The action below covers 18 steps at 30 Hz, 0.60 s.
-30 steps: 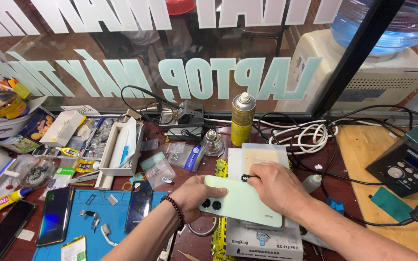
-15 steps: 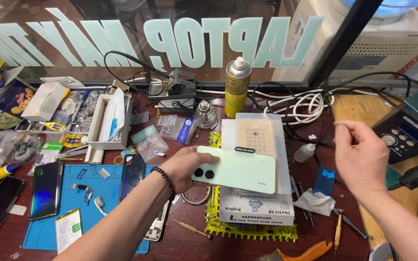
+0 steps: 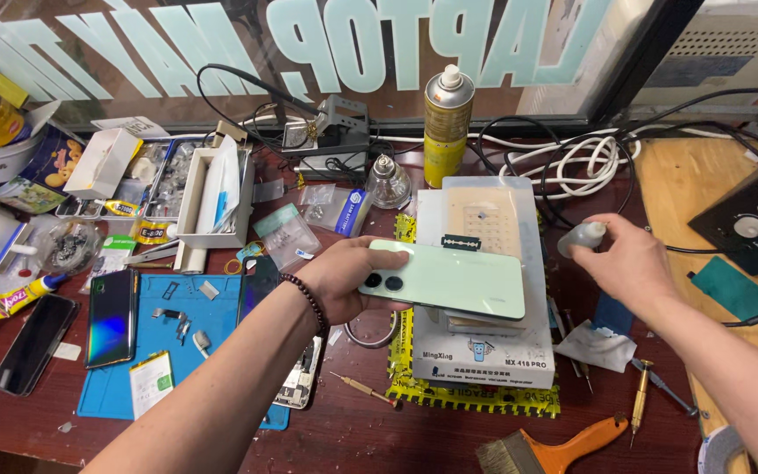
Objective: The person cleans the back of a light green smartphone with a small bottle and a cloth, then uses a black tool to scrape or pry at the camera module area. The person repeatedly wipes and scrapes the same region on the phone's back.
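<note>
Left hand [image 3: 341, 279] clamps pale green flat smartphone [image 3: 445, 278] by camera end, level over white heating pad [image 3: 484, 219]. Right hand [image 3: 622, 263], at 3 o'clock, pinches small grey squeeze bottle [image 3: 582, 237]. Keep phone flat, bottle tip low.

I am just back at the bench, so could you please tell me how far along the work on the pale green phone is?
Done: a razor blade lies set down on the white heating pad. In hand: the left hand holds the pale green phone back-up over the pad, while the right hand grips a small squeeze bottle. Left: the phone's back looks closed, with no gap showing, so opening it appears not yet begun.
</note>
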Motion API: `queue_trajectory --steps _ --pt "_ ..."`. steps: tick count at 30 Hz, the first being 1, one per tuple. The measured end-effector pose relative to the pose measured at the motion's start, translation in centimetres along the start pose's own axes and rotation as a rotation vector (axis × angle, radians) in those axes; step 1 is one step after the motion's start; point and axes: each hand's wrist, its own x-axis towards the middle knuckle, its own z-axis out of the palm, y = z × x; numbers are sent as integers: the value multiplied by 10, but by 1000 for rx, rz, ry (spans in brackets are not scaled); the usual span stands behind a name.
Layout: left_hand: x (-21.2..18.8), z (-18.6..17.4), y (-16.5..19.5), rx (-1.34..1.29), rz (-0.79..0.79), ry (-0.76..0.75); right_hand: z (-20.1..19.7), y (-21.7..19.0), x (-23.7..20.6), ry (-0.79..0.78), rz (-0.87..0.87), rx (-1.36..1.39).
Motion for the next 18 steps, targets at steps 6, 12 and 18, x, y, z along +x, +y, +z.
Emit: queue_trajectory --steps 6,12,18 --pt "-2 8 2 -33 25 51 -77 -68 -30 -169 -294 309" --pt "0 11 4 -74 52 36 -96 -123 -51 -193 -574 77" --pt "3 10 1 -87 46 20 -96 -135 -55 -187 -589 -20"
